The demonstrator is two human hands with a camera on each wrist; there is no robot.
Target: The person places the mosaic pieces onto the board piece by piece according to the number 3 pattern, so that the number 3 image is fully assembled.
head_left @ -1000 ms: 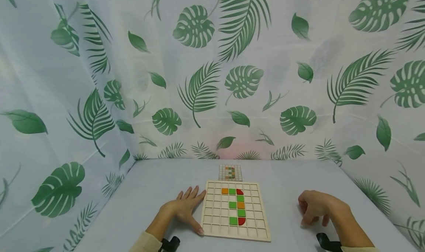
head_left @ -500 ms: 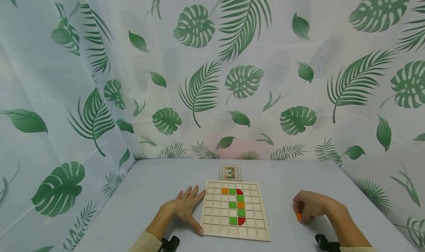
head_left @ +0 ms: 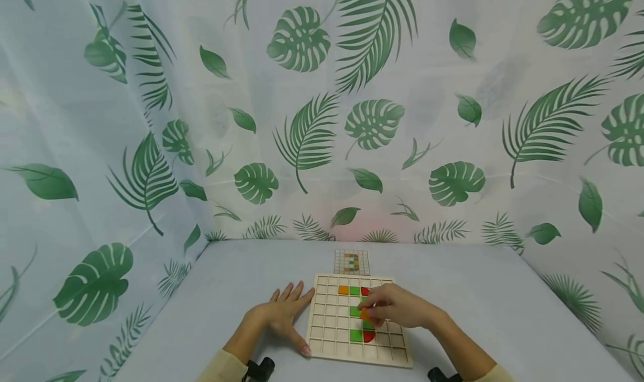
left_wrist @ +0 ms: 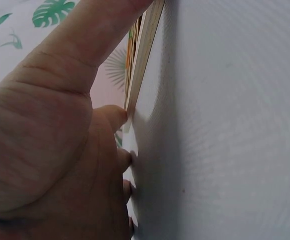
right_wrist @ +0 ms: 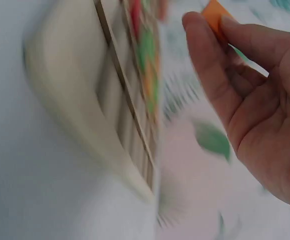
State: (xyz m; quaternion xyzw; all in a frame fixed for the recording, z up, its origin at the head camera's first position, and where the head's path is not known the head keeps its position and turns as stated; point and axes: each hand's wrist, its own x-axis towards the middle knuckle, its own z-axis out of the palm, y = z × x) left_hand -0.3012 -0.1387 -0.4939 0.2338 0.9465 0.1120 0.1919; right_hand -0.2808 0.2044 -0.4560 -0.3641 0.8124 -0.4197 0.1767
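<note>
A wooden grid board [head_left: 332, 326] lies flat on the table, with green, orange and red tiles set in some of its squares. My left hand [head_left: 283, 317] rests at the board's left edge, fingers spread, thumb and forefinger touching the rim. Above the board's middle, my right hand [head_left: 397, 306] pinches an orange tile [right_wrist: 214, 15] between thumb and fingertips. In the right wrist view that tile is clear of the board. The right hand hides part of the tile column, while a green tile [head_left: 356, 335] and a red rounded tile [head_left: 369, 336] show below it.
Behind the board lies a small pattern card [head_left: 351, 262] printed with a grid and coloured squares. The pale cloth-covered table [head_left: 241, 270] ends at a leaf-printed curtain [head_left: 312, 147] at the back and sides.
My right hand has picked up an orange tile from the table at the right and carried it left over the board. My left hand stays at the board's edge.
</note>
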